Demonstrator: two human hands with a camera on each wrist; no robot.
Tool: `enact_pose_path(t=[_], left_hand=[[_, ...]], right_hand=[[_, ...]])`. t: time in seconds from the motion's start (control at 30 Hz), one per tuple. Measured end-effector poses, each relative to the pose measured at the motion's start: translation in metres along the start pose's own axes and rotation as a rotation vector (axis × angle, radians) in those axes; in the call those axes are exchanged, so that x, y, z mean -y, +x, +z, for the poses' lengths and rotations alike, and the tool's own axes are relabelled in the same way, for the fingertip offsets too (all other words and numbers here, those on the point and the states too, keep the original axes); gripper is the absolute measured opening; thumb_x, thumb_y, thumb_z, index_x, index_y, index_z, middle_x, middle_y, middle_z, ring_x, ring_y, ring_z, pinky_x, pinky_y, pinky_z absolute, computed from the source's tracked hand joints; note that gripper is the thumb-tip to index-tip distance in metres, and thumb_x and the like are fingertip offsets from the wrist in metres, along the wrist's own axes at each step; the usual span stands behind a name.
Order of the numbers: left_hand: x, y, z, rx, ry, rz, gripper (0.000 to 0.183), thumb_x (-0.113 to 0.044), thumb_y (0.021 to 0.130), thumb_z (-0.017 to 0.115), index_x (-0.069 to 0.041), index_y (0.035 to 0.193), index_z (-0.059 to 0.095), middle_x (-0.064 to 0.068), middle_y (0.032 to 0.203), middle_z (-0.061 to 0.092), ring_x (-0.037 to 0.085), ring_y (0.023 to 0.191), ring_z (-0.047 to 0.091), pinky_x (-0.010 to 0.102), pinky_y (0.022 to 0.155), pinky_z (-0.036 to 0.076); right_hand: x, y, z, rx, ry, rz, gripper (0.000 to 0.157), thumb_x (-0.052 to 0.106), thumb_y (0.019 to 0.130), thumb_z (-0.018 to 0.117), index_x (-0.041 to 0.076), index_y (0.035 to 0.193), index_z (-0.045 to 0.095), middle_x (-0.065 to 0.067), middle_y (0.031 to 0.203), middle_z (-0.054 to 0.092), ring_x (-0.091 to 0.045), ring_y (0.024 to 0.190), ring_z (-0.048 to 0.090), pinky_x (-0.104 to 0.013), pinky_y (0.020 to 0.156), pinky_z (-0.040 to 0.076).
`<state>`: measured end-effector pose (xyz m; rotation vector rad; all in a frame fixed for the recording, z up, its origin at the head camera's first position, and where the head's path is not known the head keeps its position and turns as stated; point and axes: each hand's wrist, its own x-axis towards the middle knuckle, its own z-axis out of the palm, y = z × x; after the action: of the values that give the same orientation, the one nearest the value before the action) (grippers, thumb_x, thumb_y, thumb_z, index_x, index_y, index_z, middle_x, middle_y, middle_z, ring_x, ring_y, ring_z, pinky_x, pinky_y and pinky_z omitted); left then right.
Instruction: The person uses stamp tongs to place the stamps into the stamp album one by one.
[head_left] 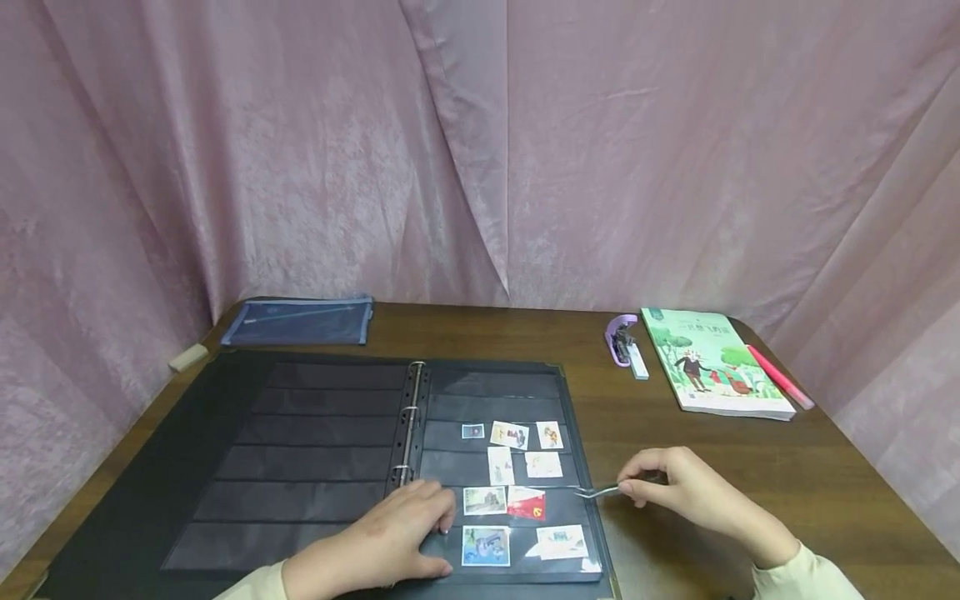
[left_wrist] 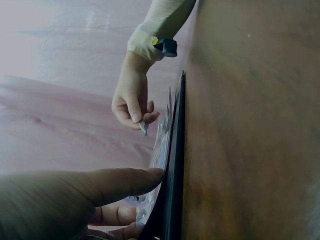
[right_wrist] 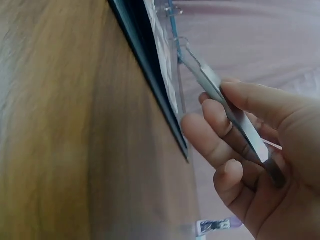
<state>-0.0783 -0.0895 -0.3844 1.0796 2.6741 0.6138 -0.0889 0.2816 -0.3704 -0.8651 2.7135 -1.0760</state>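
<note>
A ring-bound stamp album [head_left: 491, 408] lies spread out, its black pages divided into clear pocket strips. The right-hand page carries several stamps, among them a red stamp [head_left: 527, 503], a blue stamp [head_left: 486, 546] and a pale stamp [head_left: 562, 542] near the lower corner. My left hand [head_left: 397, 533] rests on the album by the rings, its thumb on the page in the left wrist view. Between thumb and fingers, my right hand [head_left: 686, 492] holds metal tweezers [right_wrist: 220, 95]. Their tips reach over the page's right edge; whether they touch it, I cannot tell.
Behind the album lies a blue mesh pouch [head_left: 303, 323], with an eraser [head_left: 188, 358] at the table's left edge. Back right are a purple stapler [head_left: 619, 340], a small white block [head_left: 637, 362], a green book [head_left: 716, 367] and a red pen [head_left: 780, 377]. Pink curtains surround the table.
</note>
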Motion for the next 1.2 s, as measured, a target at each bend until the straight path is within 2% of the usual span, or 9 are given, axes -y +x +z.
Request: enact_pose_path(t=[0.2,0.4,0.5,0.73,0.97,1.2], left_hand=[[0.000,0.000,0.001,-0.006,0.008,0.002,0.038,-0.038,0.065,0.075,-0.024,0.078,0.043,-0.014,0.071,0.037,0.001,0.069,0.032,0.016,0.061,0.029],[0.000,0.000,0.003,-0.017,0.026,0.015,0.038,-0.039,0.064,0.075,-0.024,0.078,0.043,-0.014,0.071,0.036,0.001,0.069,0.032,0.016,0.061,0.029],[0.000,0.000,0.003,-0.024,0.033,0.024,0.039,-0.039,0.064,0.076,-0.024,0.077,0.043,-0.014,0.071,0.035,0.001,0.069,0.031,0.016,0.061,0.029],[0.001,-0.001,0.003,-0.039,0.048,0.037,0.039,-0.038,0.064,0.076,-0.023,0.077,0.042,-0.015,0.071,0.033,0.001,0.069,0.030,0.017,0.062,0.029],[0.002,0.000,0.004,-0.047,0.046,0.043,0.040,-0.038,0.064,0.076,-0.023,0.078,0.042,-0.015,0.071,0.032,0.001,0.069,0.030,0.017,0.062,0.028],[0.001,0.000,0.003,-0.037,0.042,0.036,0.040,-0.038,0.064,0.076,-0.023,0.078,0.042,-0.015,0.071,0.032,0.001,0.068,0.030,0.016,0.061,0.028]], right_hand=[[-0.013,-0.006,-0.003,0.002,0.146,0.112,0.013,0.018,0.089,0.054,0.008,0.091,0.063,-0.002,0.071,0.065,-0.009,0.062,0.060,-0.024,0.046,0.044],[-0.024,-0.013,-0.005,-0.039,0.229,0.167,0.018,0.016,0.090,0.052,0.002,0.096,0.061,-0.010,0.080,0.068,-0.009,0.069,0.064,-0.028,0.051,0.049],[-0.028,-0.015,-0.007,-0.093,0.210,0.167,0.017,0.015,0.089,0.053,0.001,0.097,0.061,-0.010,0.080,0.068,-0.008,0.068,0.062,-0.028,0.053,0.050],[-0.039,-0.020,-0.013,-0.251,0.064,0.192,0.012,0.015,0.086,0.058,0.008,0.093,0.064,-0.005,0.079,0.066,-0.004,0.068,0.058,-0.022,0.057,0.046],[-0.052,-0.026,-0.020,-0.292,0.020,0.246,0.015,0.014,0.086,0.059,0.004,0.095,0.065,-0.001,0.076,0.067,0.001,0.069,0.058,-0.019,0.058,0.044],[-0.063,-0.034,-0.030,-0.335,-0.057,0.367,0.019,0.020,0.086,0.058,0.007,0.097,0.066,0.002,0.082,0.069,0.008,0.073,0.054,-0.016,0.064,0.043]])
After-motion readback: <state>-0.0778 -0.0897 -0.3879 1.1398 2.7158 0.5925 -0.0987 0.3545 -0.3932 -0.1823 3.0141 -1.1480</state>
